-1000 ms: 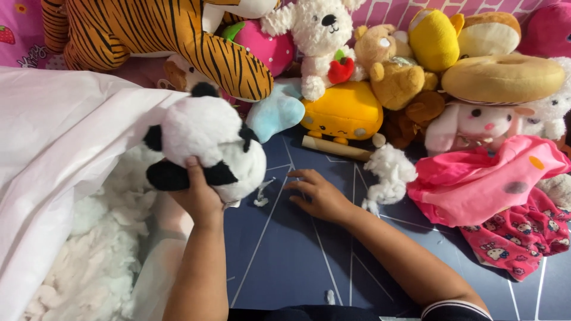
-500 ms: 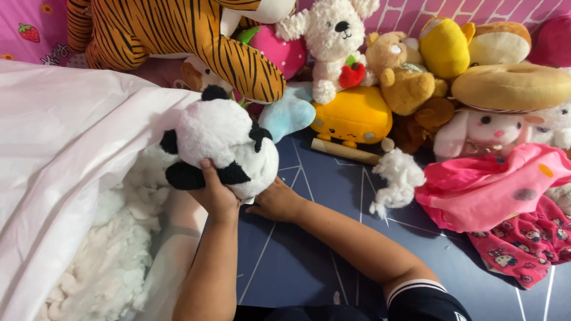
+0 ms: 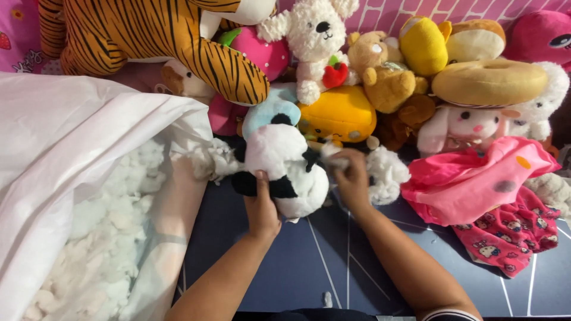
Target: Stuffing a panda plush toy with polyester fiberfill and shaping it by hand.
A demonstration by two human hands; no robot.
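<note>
**Panda toy held in both hands beside the stuffing bag**

Near the far edge of the dark blue mat [image 3: 357,261], both hands work on a black-and-white panda toy [image 3: 279,169]. Left hand [image 3: 262,211] is closed around the panda's lower side, thumb up on the black patch, firm grip. Right hand [image 3: 351,178] is curled at the panda's right side, fingertips pinched on what looks like a tuft of white stuffing; hard to tell if it is gripping the toy's fabric too. Panda sits on the mat, just beside the open white plastic bag [image 3: 71,142] at the left edge, which holds loose white stuffing [image 3: 101,238].

Progress, judged: panda looks mostly plump and filled, so stuffing is well along; any closing of the opening is not shown. A loose clump of stuffing [image 3: 386,175] lies just right of the right hand.

Surface: mat with pale lines, a few fluff scraps. Far side is piled with plush toys, including a striped tiger [image 3: 148,41] and a white bear [image 3: 312,35]. Pink cloth [image 3: 476,184] lies at the right edge.
</note>
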